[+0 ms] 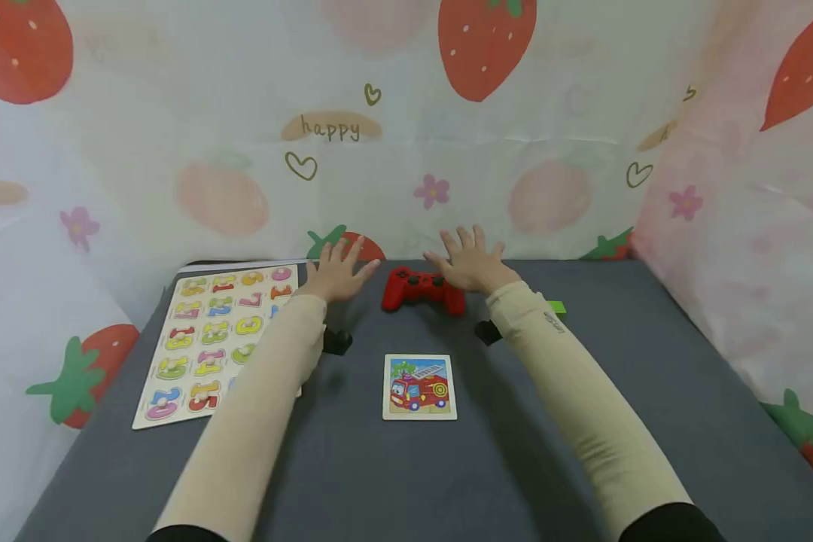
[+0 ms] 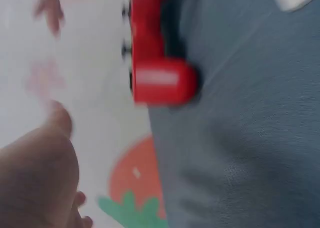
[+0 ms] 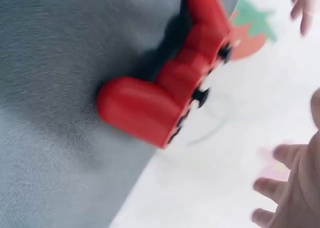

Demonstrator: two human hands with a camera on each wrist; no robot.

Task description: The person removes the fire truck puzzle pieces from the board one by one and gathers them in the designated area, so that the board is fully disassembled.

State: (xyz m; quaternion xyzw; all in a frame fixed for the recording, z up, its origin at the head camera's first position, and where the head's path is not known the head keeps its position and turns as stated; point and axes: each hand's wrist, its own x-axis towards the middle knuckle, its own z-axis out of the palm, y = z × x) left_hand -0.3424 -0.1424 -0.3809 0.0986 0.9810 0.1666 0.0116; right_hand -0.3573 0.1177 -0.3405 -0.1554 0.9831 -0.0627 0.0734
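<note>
A red game controller [image 1: 406, 286] with black thumbsticks lies on the dark table between the two hands. My left hand [image 1: 339, 277] is spread in the air to the left of it, fingers straight and holding nothing. On the other side my right hand [image 1: 470, 263] is spread as well, in front of the controller's right grip in the head view. Both wrist views show the controller [image 2: 160, 80] apart from the palms; the right wrist view has the right hand [image 3: 300, 183] at its edge with fingers extended.
Nearer the body lies a small fire-truck picture puzzle [image 1: 420, 388]. A wooden number board [image 1: 206, 342] with pegged pieces is at the left, partly behind the left arm. Something green [image 1: 557, 307] shows behind the right forearm. A strawberry-print curtain [image 1: 379, 196] closes off the back.
</note>
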